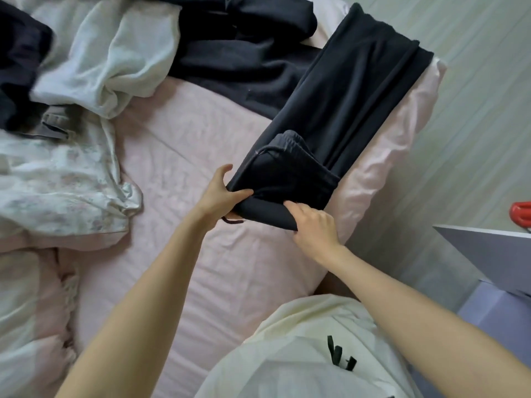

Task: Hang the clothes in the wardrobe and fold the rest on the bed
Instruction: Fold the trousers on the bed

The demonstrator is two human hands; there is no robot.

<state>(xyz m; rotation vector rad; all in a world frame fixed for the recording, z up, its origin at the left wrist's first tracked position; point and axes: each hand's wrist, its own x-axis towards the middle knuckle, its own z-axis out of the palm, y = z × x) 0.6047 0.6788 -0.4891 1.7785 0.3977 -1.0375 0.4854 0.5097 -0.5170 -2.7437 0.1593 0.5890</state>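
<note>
Folding the black trousers (339,110) along the right edge of the bed (184,173)

Your left hand (218,196) grips the waistband corner, thumb on top and fingers curled round the fabric; your right hand (313,225) pinches the folded near end, fingers closed on the cloth; holding both corners appears to keep the doubled legs aligned and the fold straight; the trousers lie lengthwise, legs stacked, running away from you to the far corner of the mattress; the right margin is tight, since the fabric sits just beside the mattress edge, so work toward the left, where bare pink sheet lies open; the white garment (115,53) and the dark pile (247,33) occupy the far side; the floral cloth (57,173) lies at left.
</note>
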